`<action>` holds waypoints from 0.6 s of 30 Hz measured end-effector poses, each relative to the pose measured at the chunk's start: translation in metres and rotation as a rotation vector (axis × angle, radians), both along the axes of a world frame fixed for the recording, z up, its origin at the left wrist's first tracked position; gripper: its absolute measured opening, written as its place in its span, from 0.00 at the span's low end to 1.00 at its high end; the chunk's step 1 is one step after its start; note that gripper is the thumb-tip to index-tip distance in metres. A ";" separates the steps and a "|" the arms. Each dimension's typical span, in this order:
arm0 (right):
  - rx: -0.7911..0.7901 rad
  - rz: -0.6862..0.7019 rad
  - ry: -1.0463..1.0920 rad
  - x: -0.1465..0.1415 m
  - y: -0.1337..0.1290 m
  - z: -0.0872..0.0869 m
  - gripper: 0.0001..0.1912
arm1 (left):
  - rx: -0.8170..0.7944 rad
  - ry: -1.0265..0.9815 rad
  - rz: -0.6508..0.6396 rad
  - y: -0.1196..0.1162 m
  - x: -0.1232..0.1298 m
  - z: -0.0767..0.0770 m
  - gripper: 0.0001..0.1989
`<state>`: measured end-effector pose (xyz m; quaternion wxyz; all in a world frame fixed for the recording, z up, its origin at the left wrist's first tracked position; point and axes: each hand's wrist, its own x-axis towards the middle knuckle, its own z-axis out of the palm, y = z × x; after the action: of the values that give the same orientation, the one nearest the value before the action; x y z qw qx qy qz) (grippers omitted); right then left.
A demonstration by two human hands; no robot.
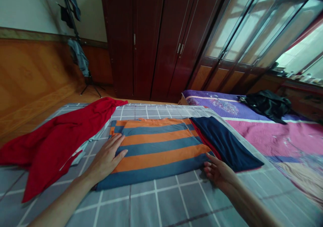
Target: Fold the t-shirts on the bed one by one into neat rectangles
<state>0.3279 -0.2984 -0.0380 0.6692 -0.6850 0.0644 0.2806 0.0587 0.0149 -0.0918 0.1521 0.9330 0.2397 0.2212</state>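
Note:
An orange and blue striped shirt [158, 146] lies spread on the bed, its left part folded over in a layer. My left hand [111, 154] rests on the shirt's left side, palm down with the fingers apart. At the shirt's lower right edge, my right hand [218, 171] has its fingers curled and its thumb and forefinger on the cloth. Dark navy cloth [224, 141] with a red edge sticks out beyond the shirt's right side. Whether it belongs to the shirt, I cannot tell.
The bed has a grey checked sheet [141, 206]. A red garment [65, 136] lies on its left, over pale cloth. To the right, a purple and pink bedspread [247, 129] bears a black garment [267, 104]. Behind are dark red wardrobes [148, 45] and a coat stand [73, 21].

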 end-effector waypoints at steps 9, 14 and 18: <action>0.030 -0.045 -0.078 0.006 0.020 0.009 0.12 | -0.271 -0.233 0.081 -0.001 0.004 0.011 0.24; 0.066 -0.122 -0.037 0.012 0.026 0.004 0.15 | -0.620 -0.515 0.175 0.006 0.004 0.022 0.23; 0.056 -0.065 -0.261 0.006 0.059 0.025 0.08 | -0.788 -0.693 0.258 0.007 0.003 0.031 0.23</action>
<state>0.3337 -0.2398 -0.0134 0.6997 -0.6941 -0.0090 0.1688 0.0617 0.0220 -0.0612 0.5323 0.6406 0.3528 0.4263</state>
